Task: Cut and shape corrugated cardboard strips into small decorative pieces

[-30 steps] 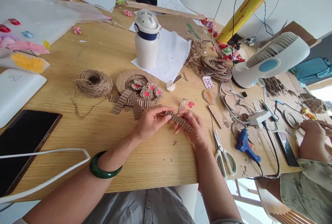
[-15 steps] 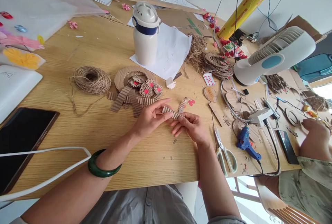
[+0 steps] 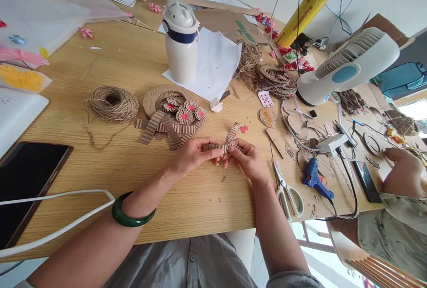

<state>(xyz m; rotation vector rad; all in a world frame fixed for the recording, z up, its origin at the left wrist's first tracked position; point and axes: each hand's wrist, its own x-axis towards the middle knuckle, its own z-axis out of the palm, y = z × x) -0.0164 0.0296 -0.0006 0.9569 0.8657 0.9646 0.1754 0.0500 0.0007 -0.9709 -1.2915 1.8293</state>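
A ribbed brown cardboard strip [image 3: 220, 148] was held above the wooden table [image 3: 200, 199], pinched at its left part by the left hand [image 3: 191, 156] and at its right by the right hand [image 3: 246, 158].

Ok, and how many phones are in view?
2. The left phone lies at the near left, cut off by the picture edge; the right phone lies beside the other person's hand. Others could be hidden.

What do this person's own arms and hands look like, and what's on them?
The hands are bare. A glossy dark green bangle circles the left forearm, near the wrist. A grey sleeve shows on the right arm; the forearms are uncovered.
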